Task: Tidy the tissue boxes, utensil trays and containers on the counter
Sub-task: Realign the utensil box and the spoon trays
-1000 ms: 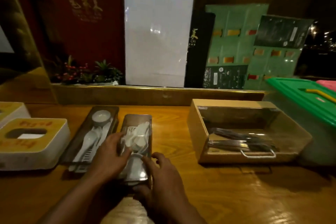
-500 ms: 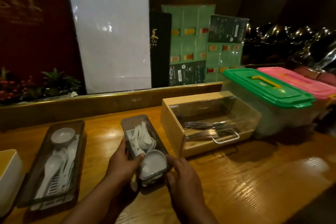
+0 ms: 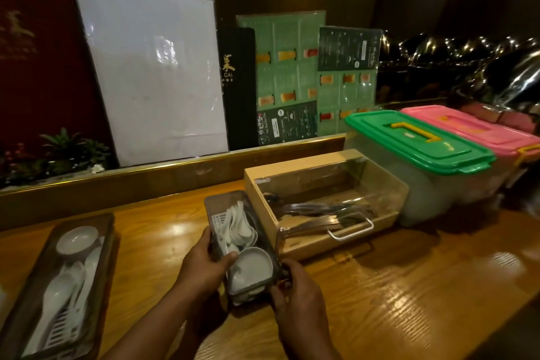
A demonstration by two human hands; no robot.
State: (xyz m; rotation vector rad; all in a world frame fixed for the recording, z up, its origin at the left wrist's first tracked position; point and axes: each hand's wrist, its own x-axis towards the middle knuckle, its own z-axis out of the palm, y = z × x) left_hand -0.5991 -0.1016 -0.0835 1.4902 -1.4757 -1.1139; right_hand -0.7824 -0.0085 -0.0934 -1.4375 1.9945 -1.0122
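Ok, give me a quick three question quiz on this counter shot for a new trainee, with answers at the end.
1. True or false: both hands hold the utensil tray that sits beside the wooden cutlery box.
2. Which lidded container stands right next to the wooden cutlery box? A) pink-lidded container B) green-lidded container C) neither
3. Fill in: the round white item at the near end of the held tray is a small ____.

Key
1. True: the left hand grips its left edge, the right hand its near right corner.
2. B
3. bowl
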